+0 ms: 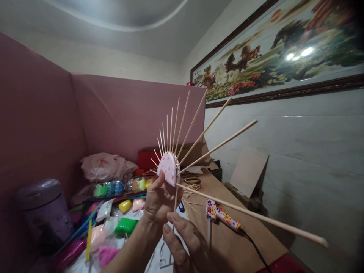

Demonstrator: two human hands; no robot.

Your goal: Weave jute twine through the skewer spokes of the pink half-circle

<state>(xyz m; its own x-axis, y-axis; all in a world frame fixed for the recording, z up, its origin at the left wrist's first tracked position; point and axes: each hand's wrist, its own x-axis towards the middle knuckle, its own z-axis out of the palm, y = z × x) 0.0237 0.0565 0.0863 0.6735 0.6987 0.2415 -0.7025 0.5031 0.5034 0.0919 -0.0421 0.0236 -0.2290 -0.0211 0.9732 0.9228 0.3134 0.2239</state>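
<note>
at centre, the stick fan (203, 133) spreads up and rightward; lower centre, the right hand (186, 239) is half-closed, pinching or not i cannot tell; the left hand (157, 199), nearer, grips the fan's spotted pad (168, 168); a thin stick (175, 203) runs near-upright between hands.

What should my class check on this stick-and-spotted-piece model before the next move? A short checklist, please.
1. Left hand holding the pink spotted piece: ok.
2. Sticks fanned out around the piece: ok.
3. Right hand gripping the downward stick firmly: cannot tell; its fingertips are at the stick.
4. Glue gun lying apart from both hands: ok, on the brown surface.
5. Glue gun hot: cannot tell.
6. Left side tidy: not ok; the green packet lies among other clutter.
</note>
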